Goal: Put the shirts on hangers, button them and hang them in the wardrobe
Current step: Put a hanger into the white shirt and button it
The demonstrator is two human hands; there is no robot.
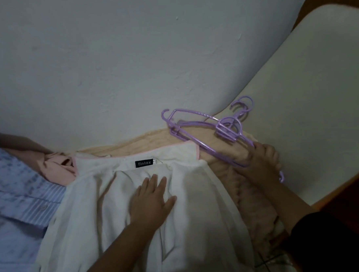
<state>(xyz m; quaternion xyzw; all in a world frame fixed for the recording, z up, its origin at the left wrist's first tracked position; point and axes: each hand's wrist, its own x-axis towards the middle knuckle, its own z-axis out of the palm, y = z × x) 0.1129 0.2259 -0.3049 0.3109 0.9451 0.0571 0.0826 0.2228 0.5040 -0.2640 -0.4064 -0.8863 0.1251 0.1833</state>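
Left hand (150, 202) lies spread flat on the limp, light white shirt (121, 223), best lifted by its collar, while right hand (262, 158) grips stiff purple hangers (205, 132).

Wall (127, 55): pale grey-white plaster, slightly uneven, filling the upper part of the view. Blanket (137, 143): peach-coloured, fuzzy, spread along the foot of the wall and bunched in folds at the right. Panel (318, 89): cream, flat, with a rounded corner, at the right beside the wall; brown wooden surface (350, 190) along its lower edge.
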